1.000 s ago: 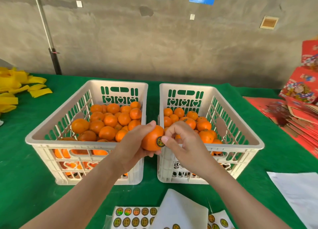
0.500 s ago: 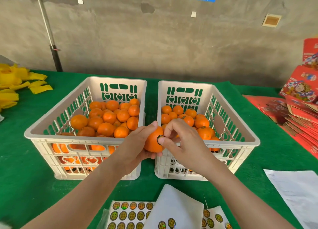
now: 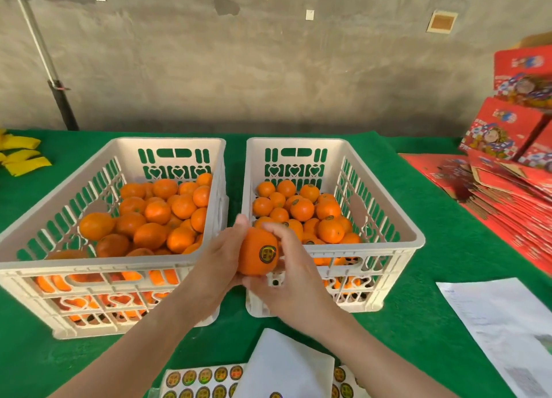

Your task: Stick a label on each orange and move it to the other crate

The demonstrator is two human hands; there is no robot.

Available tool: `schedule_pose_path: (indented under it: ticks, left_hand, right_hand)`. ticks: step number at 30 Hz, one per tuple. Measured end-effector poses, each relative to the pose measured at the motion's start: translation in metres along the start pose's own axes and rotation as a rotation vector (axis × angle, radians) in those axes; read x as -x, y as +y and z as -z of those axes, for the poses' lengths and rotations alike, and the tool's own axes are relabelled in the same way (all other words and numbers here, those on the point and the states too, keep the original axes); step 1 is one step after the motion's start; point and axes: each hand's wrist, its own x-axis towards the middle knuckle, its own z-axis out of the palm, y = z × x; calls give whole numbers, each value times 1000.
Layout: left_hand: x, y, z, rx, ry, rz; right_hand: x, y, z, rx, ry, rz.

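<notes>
One round gold label [image 3: 267, 253] now flat on the glossy orange [image 3: 250, 246]; right hand [image 3: 294, 278] quits pressing, cups it alongside gripping left hand [image 3: 221, 257]. Likely next: right-side white plastic crate [image 3: 295, 141].

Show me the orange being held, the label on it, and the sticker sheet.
held orange [image 3: 250, 261], head view, bare peel left of the label
label [image 3: 268, 253], head view, centre of the round sticker
sticker sheet [image 3: 205, 376], head view, a sticker in its upper row
</notes>
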Motion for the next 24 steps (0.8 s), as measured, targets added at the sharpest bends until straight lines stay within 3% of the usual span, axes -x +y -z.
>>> schedule_pose_path:
  ticks: [3, 5, 7, 10, 11, 13, 16, 21, 24]
  left_hand:
    - [-25, 8, -12, -199, 81, -196]
    - [-52, 7, -19, -489, 177, -352]
    - [-78, 1, -26, -803, 240, -363]
    - [-97, -19, -36, -1292, 123, -331]
    - [-99, -22, -36, -1353, 105, -313]
    - [-104, -22, -35, -1356, 111, -229]
    - [-108, -21, -35, -1330, 133, -187]
    - [-106, -20, -36, -1289, 149, -175]
    - [-105, -18, -36, -1268, 158, -169]
  right_hand:
    - [-20, 3, 25, -81, 137, 9]
    - [-43, 9, 48, -105, 202, -35]
    - [-76, 27, 73, -29, 286, -108]
    - [-134, 72, 109, 83, 338, -311]
    - [-151, 90, 118, 151, 303, -399]
    - [-175, 123, 125, 365, 156, -534]
    - [-196, 162, 116, 641, -5, -578]
    - [-205, 198, 96, 803, -81, -547]
    - [-201, 201, 90, 763, -105, -614]
